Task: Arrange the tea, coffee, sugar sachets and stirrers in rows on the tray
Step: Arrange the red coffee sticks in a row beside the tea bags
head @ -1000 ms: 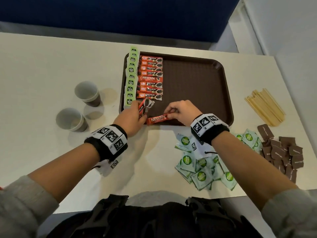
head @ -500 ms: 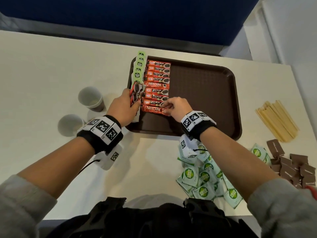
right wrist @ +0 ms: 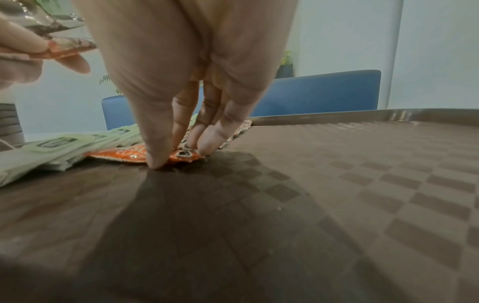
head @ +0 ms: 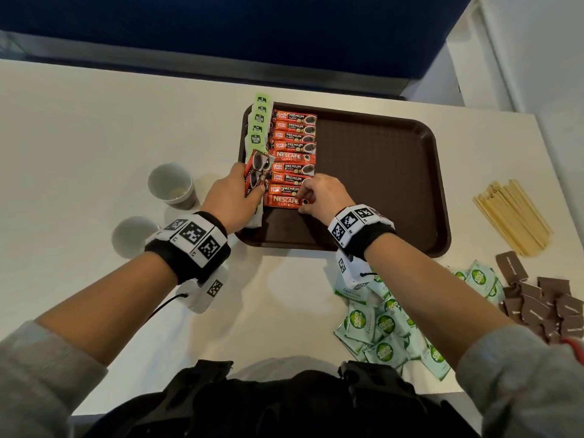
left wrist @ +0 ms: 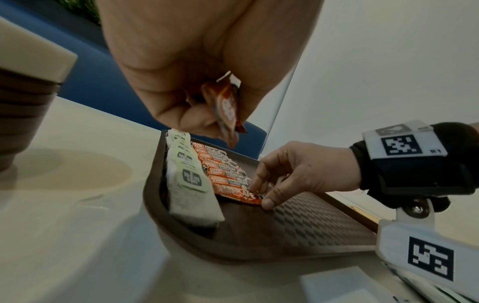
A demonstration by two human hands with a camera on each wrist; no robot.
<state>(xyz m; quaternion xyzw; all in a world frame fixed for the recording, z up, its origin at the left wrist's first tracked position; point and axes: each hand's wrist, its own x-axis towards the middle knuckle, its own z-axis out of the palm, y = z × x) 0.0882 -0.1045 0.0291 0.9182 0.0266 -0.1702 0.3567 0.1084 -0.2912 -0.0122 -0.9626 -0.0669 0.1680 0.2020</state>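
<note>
Nescafe sachet (head: 286,201) now lies in the tray (head: 379,184) row's six o'clock end.
Right hand (head: 319,197) still pinches it; left hand (head: 230,200) keeps gripping spare coffee sachets (head: 257,172).

Tray (head: 379,184) right half bare; cups (head: 170,184) flank left.

Cream-white table (head: 94,128), matte, with soft shadows on the top. Dark metal strip along the far edge, deep blue panel (head: 237,30) right behind it. White wall (head: 537,58) at right, meeting the blue panel at a corner. Blue upholstered seat back (right wrist: 324,92) across the room in right wrist view, pale wall above it. Small green fern-like plant (right wrist: 107,81) near the seat's left end, another plant in a dark pot (right wrist: 285,67) above the seat back. Pale vertical column (right wrist: 392,51) at right of the seat. Even, diffuse indoor light.
</note>
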